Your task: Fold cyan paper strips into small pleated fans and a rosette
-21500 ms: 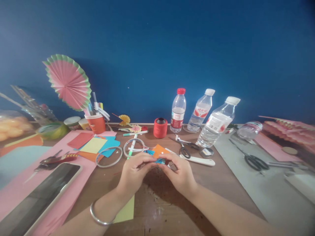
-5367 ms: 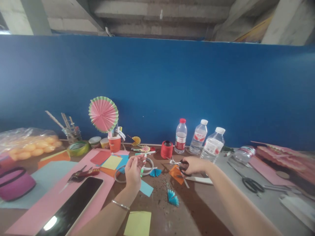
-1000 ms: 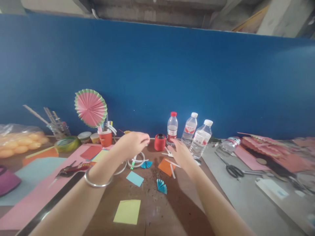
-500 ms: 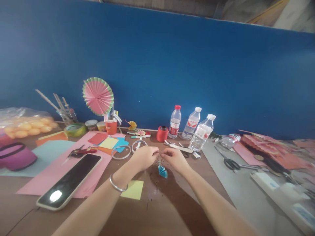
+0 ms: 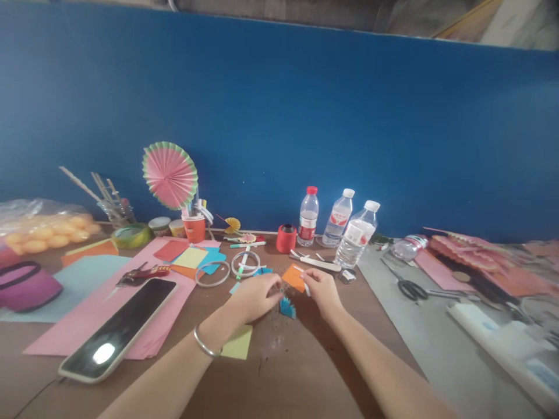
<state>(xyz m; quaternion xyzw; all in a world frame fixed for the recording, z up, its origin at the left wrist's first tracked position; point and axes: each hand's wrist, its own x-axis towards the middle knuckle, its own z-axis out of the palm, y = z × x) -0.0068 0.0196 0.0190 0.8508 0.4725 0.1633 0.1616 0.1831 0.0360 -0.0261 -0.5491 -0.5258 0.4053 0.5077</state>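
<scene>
My left hand (image 5: 258,298), a silver bangle (image 5: 205,343) on its wrist, rests low over the table with its fingers curled together. Its fingertips meet the narrow end of a small pleated blue paper fan (image 5: 287,307); what they pinch, if anything, is hidden. My right hand (image 5: 322,292) is closed in a pinch, a small white strip (image 5: 307,288) showing at its fingers. Beside those fingers lies an orange paper square (image 5: 293,278). A yellow paper square (image 5: 237,343) is partly covered by my left wrist.
A red tape roll (image 5: 286,239) and water bottles (image 5: 308,216) stand behind my hands. Left are clear rings (image 5: 245,265), a phone (image 5: 119,330) and a red paper cup (image 5: 194,229) holding a pink pleated fan (image 5: 170,176). Scissors (image 5: 411,290) and a power strip (image 5: 502,340) lie right.
My hands have moved apart. The left came down to the blue fan's narrow end; the right shifted slightly right and lower, uncovering the orange square. The blue fan stays in place.
</scene>
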